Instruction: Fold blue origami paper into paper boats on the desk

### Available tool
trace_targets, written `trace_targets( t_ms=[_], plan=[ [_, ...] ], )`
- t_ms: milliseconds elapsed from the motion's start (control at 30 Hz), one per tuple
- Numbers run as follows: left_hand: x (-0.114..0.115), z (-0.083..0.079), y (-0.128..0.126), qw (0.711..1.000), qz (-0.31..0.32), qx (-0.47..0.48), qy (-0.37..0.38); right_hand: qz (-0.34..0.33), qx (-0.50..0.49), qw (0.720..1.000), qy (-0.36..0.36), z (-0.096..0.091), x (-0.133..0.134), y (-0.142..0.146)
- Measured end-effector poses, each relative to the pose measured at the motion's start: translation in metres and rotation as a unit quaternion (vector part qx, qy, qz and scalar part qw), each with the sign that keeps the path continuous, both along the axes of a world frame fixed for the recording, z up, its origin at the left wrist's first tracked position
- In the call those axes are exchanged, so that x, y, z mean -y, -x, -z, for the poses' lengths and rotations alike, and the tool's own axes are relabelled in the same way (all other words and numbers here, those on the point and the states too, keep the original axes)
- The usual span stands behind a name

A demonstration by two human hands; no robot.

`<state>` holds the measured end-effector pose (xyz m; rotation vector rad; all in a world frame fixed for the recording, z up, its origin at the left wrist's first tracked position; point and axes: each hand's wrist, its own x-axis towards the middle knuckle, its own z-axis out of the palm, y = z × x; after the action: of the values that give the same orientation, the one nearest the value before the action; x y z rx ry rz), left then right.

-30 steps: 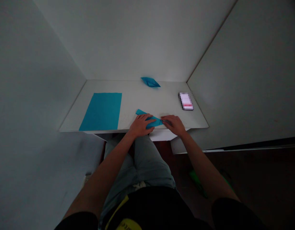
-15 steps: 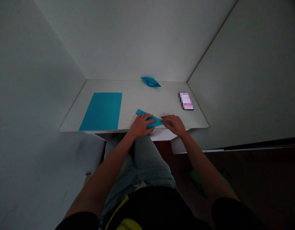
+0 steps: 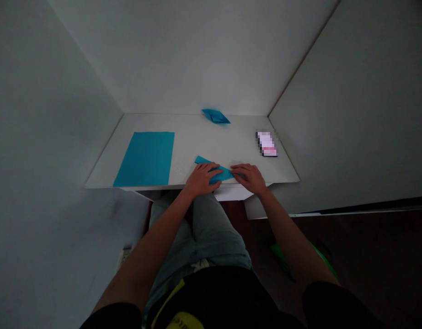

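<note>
A folded piece of blue paper [image 3: 226, 174] lies at the front edge of the white table, its narrow left end poking out beyond my fingers. My left hand [image 3: 204, 178] rests across it with fingers spread, pressing it down. At the paper's right tip, my right hand [image 3: 248, 177] has thumb and fingertips closed together on the corner. The fingers partly cover the folds, so the paper's full shape is hidden.
A flat blue sheet [image 3: 147, 157] lies on the left of the white table [image 3: 186, 146]. By the back wall sits a folded blue paper boat [image 3: 216, 116]. A phone [image 3: 267, 144] with its screen lit lies at the right. Walls enclose the back and sides.
Almost nothing differs. Both hands keep their places on the folded paper, and the view has shifted very slightly.
</note>
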<state>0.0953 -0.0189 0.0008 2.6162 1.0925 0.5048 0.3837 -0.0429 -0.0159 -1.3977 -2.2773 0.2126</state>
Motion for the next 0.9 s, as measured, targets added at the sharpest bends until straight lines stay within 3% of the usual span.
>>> trace_targets(
  t_ms=[900],
  plan=[
    [0.0001, 0.0023, -0.0008, 1.000, 0.000, 0.000, -0.012, 0.013, -0.003, 1.000, -0.014, -0.0026, 0.0024, 0.0011]
  ],
)
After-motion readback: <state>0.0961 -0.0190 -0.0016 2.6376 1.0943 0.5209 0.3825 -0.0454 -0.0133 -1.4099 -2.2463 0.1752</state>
